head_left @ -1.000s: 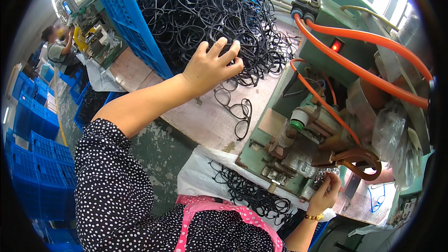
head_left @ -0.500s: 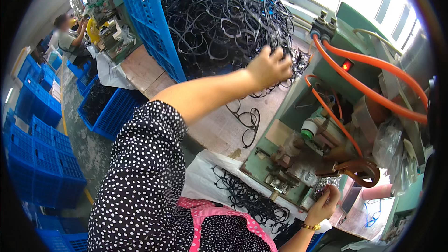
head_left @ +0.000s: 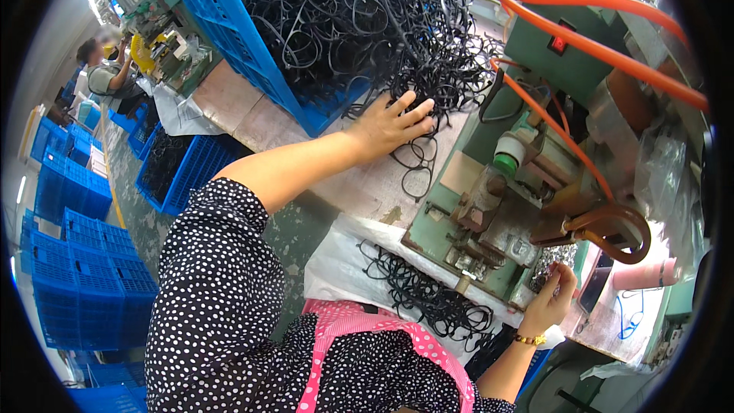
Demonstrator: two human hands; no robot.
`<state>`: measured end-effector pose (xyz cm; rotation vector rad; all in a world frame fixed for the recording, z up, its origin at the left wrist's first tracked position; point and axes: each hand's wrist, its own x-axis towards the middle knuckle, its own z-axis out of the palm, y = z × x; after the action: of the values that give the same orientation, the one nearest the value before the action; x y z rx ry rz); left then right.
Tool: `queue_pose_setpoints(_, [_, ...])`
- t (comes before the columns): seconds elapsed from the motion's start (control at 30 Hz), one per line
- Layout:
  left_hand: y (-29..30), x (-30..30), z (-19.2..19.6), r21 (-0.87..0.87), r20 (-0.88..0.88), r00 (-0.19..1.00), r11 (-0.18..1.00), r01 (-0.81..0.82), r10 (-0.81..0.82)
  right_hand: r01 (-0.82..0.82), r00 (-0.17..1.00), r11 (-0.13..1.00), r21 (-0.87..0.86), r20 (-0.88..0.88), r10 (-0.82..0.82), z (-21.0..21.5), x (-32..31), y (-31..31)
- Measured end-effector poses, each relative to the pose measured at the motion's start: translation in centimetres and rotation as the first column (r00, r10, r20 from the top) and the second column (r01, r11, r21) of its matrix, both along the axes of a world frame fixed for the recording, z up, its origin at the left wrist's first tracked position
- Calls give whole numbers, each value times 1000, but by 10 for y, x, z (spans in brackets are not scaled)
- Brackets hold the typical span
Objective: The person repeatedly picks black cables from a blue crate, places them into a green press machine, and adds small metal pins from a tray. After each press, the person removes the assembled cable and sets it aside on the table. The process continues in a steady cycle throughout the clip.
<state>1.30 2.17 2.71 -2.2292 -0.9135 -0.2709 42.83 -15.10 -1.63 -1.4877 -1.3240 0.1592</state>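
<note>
Open bench: bare tabletop between the blue crate and green machine.
Blocked: tangled black frames spill out; orange hoses cross the machine (low clearance).

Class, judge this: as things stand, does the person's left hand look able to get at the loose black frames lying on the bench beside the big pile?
Probably yes: the left hand rests by the loose black frames, nothing between them.

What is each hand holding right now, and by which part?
The left hand rests on the black frames at the pile's edge, no clear grip. The right hand pinches into small metal parts; the hold is unclear.
</note>
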Motion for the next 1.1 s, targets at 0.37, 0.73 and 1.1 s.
queue_pose_setpoints(0.37, [-64,4,105,-726,687,645,355,589,335,52,988,998,41,141,-58,0,8,3])
queue_pose_setpoints(0.73, [-139,-68,-34,-635,651,542,773,4,532,22,990,998,60,138,-30,-4,11,4])
queue_pose_setpoints(1.1, [-109,-43,-40,-522,804,403,844,123,438,-20,1000,998,53,-8,21,-7,11,2])
